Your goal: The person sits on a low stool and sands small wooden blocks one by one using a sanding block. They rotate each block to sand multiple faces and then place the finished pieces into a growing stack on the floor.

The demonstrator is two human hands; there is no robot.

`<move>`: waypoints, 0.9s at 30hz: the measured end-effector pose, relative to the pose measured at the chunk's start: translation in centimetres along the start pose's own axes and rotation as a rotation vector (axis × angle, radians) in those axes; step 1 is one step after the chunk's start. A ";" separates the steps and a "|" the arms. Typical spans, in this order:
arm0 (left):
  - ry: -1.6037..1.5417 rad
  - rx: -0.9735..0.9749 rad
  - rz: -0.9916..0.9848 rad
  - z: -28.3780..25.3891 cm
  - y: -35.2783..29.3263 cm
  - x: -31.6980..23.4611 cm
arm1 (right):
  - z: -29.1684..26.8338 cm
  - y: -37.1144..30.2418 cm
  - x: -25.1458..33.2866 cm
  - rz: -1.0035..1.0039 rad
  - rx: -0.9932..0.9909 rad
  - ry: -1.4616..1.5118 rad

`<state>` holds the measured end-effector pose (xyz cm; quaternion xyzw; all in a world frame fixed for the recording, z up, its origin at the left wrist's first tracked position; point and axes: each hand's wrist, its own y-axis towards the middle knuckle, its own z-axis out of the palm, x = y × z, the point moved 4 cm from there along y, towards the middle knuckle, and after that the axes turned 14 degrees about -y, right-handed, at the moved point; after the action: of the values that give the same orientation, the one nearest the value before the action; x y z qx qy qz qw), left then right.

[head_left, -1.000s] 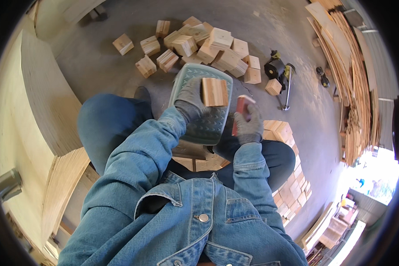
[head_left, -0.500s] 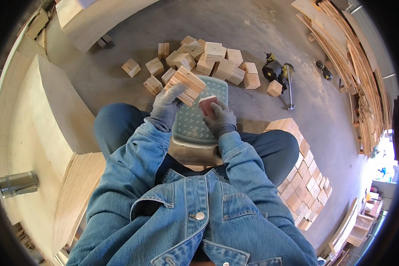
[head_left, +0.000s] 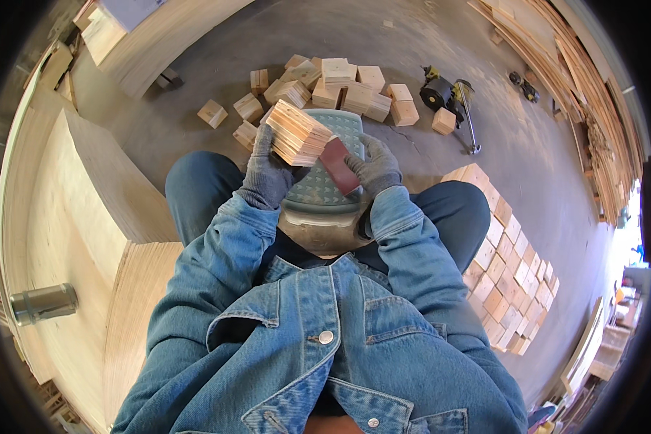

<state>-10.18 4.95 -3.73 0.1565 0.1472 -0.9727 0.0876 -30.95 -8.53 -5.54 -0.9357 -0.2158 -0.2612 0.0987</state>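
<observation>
A layered plywood block (head_left: 296,134) is in my left hand (head_left: 267,168), gloved in grey, its fingers round the near left side. My right hand (head_left: 377,166), in a matching glove, grips a reddish-brown sanding block (head_left: 339,166). The sanding block is tilted, its upper end at the right edge of the plywood block; whether they touch I cannot tell. Below both hands stands a grey-green plastic step stool (head_left: 324,189) with a bumpy top, between my knees.
Loose wooden blocks (head_left: 340,92) lie heaped beyond the stool. Right of them are a black-and-yellow power tool (head_left: 441,94) and a single block (head_left: 443,121). Stacked blocks (head_left: 510,267) stand by my right knee. Large plywood panels (head_left: 72,195) with a metal cylinder (head_left: 43,304) fill the left; long boards (head_left: 568,94) lie far right.
My left hand has turned the plywood block so its layered edge shows. The sanding block has swung to show its broad face and come up to the block's right edge.
</observation>
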 end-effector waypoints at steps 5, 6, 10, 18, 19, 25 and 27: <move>0.046 -0.072 -0.027 0.0 -0.1 1.2 | -2.1 -0.6 0.2 -0.041 0.020 0.217; 0.068 -0.095 -0.029 -0.1 -0.1 1.6 | -2.5 -1.0 0.3 -0.062 0.001 0.229; 0.049 -0.080 -0.029 0.8 -0.3 2.7 | -4.2 -2.7 1.6 -0.080 0.009 0.275; 0.042 -0.025 -0.024 1.3 -0.3 4.1 | -3.7 -2.5 0.8 -0.112 0.044 0.293; 0.042 -0.008 -0.024 1.4 -0.2 4.2 | -3.5 -2.5 0.8 -0.131 0.049 0.300; 0.120 0.126 -0.050 2.3 -0.5 5.1 | -3.8 -2.8 1.6 -0.159 0.108 0.378; 0.119 0.130 -0.064 2.1 -0.4 5.2 | -4.0 -2.7 1.5 -0.149 0.147 0.386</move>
<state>-15.74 4.04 -3.48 0.2143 0.0937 -0.9715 0.0373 -32.75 -6.80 -1.19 -0.8401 -0.2802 -0.4254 0.1866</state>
